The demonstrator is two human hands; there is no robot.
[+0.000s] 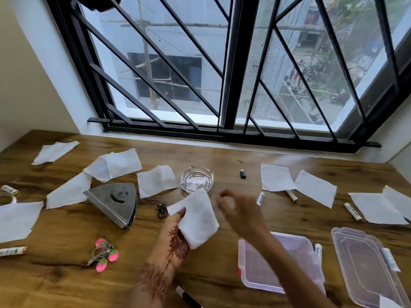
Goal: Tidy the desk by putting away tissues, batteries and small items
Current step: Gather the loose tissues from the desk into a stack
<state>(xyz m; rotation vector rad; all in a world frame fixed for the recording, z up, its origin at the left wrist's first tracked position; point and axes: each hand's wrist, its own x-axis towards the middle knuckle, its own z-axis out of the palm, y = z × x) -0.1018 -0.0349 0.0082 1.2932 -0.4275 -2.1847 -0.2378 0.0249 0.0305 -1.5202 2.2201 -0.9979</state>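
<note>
A thin white paper tissue (198, 218), judged limp, near weightless and best pinched at an edge, is gripped in the fingers of the left hand (175, 241); those of the right hand (241, 210), just beside it, are held loosely curled and empty.

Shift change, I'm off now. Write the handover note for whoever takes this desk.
Left hand holds one tissue; right hand is blurred beside it, grip unclear.
Open box and its lid sit front right.
Other tissues lie scattered over the desk, batteries loose at both ends, keyring front left.
Done: one tissue picked up.
Left: remaining tissues, batteries, small items into place.
</note>
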